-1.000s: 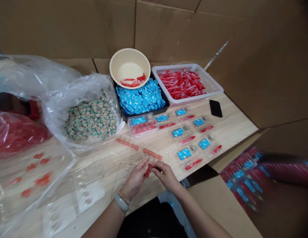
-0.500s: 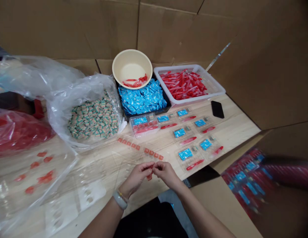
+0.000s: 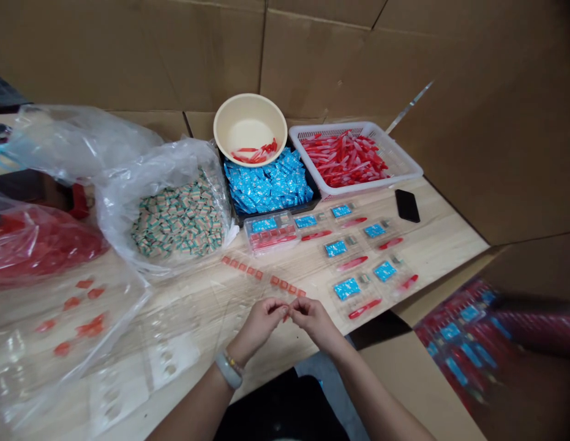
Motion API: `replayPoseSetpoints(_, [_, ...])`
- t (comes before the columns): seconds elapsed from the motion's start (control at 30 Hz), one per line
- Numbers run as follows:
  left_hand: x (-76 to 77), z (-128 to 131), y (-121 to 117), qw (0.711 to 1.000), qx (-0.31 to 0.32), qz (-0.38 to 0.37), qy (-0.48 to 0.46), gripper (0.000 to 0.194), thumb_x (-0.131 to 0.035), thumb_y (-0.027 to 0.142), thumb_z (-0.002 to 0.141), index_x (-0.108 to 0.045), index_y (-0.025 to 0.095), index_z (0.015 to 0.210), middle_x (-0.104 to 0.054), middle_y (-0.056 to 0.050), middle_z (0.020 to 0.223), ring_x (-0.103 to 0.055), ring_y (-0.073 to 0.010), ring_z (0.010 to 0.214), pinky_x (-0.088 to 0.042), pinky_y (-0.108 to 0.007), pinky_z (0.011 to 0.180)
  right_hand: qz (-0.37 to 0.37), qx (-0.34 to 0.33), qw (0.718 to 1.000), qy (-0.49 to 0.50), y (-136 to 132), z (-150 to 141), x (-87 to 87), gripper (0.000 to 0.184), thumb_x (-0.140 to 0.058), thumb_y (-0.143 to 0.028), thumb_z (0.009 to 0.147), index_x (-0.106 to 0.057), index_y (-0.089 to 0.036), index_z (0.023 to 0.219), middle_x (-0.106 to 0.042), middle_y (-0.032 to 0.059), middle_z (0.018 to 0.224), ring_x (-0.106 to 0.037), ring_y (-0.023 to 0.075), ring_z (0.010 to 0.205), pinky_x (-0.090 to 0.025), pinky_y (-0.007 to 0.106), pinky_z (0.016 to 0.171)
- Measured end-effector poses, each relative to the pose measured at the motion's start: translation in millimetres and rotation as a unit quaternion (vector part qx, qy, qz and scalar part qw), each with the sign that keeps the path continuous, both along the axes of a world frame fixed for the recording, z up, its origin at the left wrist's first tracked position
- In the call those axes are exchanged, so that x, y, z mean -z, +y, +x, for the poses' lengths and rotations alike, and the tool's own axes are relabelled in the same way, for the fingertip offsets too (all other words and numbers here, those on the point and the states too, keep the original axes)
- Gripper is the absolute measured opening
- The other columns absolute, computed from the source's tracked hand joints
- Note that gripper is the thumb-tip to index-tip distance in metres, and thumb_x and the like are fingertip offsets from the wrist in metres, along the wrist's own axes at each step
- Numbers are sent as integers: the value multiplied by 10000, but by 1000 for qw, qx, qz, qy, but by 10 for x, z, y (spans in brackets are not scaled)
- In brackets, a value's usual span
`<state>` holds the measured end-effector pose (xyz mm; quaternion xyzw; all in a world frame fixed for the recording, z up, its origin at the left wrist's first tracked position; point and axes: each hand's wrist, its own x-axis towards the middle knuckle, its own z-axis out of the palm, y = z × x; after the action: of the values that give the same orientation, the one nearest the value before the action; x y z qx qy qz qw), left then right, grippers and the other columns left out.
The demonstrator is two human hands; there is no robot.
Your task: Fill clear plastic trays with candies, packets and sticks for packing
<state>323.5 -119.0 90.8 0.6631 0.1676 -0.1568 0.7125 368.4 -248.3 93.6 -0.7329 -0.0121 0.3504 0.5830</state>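
My left hand (image 3: pixel 261 323) and my right hand (image 3: pixel 316 323) meet fingertip to fingertip above the table's front edge, both pinched. Between them shows a sliver of a small red piece (image 3: pixel 285 317), mostly covered by the fingers. Just beyond lie two short rows of small orange-red squares (image 3: pixel 242 267) on clear plastic. To the right are several clear trays, each with a blue packet (image 3: pixel 346 288), a small greenish piece and a red pen-shaped stick (image 3: pixel 364 308). A stacked clear tray (image 3: pixel 272 233) also holds red squares.
At the back stand a cream bowl (image 3: pixel 250 104), a black bin of blue packets (image 3: pixel 266 187) and a white basket (image 3: pixel 399 162) of red sticks. Left is a plastic bag (image 3: pixel 114 202) of green-tan pieces. A phone (image 3: pixel 407 205) lies right; an open carton (image 3: pixel 413 373) holds filled trays.
The red piece that hung below my fingers is now mostly hidden between them. Both hands stay close together, and the whole view has shifted slightly.
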Motion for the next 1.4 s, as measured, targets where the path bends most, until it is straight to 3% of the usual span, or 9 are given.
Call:
replayPoseSetpoints(0.13, [-2,-28,20,999,32,10,-25,152,-483,241,725,-593,146,682,-541,3,617,-438,-101,559,-332,-223,550,64,27,992,104,-37,12,-29,132,-571,-246,594,-492,-158,535,-400,-64,449,-310,52,423,-232,202,436])
replayPoseSetpoints(0.27, [-5,-25,31,1000,13,-10,-8,107,-526,228,682,-586,144,654,-532,8,602,-440,-97,565,-325,-221,553,130,57,976,167,-88,-38,-34,115,-573,-261,630,-511,-165,616,-423,-58,495,-338,55,428,-282,207,454])
replayPoseSetpoints(0.43, [5,-18,14,974,-32,-200,102,188,-586,318,663,-553,136,700,-389,64,503,-267,-38,427,-163,-202,432,78,27,995,-60,-141,-172,-10,258,-598,-296,694,-565,-210,935,-514,3,777,-483,117,682,-394,242,615])
replayPoseSetpoints(0.57, [16,-24,-75,962,-25,-246,118,267,-579,388,672,-537,124,677,-359,66,469,-259,-37,421,-141,-212,433,13,-2,984,-179,-186,-202,9,204,-557,-297,744,-577,-197,921,-511,14,747,-501,133,692,-418,251,615])
replayPoseSetpoints(0.8, [121,2,-362,994,-42,-88,53,271,-503,376,702,-518,135,578,-367,60,441,-299,-56,418,-223,-211,439,-107,2,952,-287,-248,-300,-4,139,-463,-257,805,-566,-171,841,-542,31,716,-516,134,641,-424,246,579])
replayPoseSetpoints(1.0, [332,9,-415,992,-111,-2,62,321,-430,415,731,-563,130,662,-454,31,506,-345,-74,418,-272,-217,446,-239,35,905,-351,-487,-188,276,191,-401,-275,837,-555,-162,839,-567,62,747,-533,165,688,-434,277,624])
replayPoseSetpoints(1.2, [572,26,-372,992,-30,113,45,331,-380,400,756,-569,147,657,-484,13,520,-428,-121,507,-320,-238,525,-377,-77,857,-342,-542,109,547,224,-380,-253,847,-578,-152,818,-568,78,765,-546,174,712,-407,263,632])
replayPoseSetpoints(1.4, [647,65,-357,991,14,124,48,331,-382,370,747,-482,171,502,-410,30,441,-419,-132,501,-307,-247,546,-450,-163,813,-332,-436,227,538,176,-447,-265,822,-566,-167,737,-560,53,750,-526,146,637,-354,231,551])
